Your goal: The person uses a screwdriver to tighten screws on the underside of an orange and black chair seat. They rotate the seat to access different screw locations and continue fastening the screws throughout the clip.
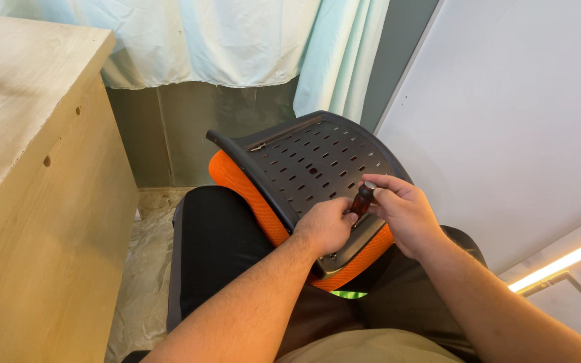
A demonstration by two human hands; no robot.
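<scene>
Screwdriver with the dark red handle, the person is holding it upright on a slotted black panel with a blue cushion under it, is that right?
Not quite. In the head view the cushion under the slotted black panel is orange, not blue. The rest holds: the right hand holds the screwdriver with the dark red handle roughly upright on the panel, and the left hand steadies it lower down.

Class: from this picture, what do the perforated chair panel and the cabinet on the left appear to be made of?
Chair panel: probably moulded plastic, matt dark grey, with regular slots; orange mesh fabric beneath. Cabinet: pale wood or laminated board, with faint grain and drilled holes.
</scene>
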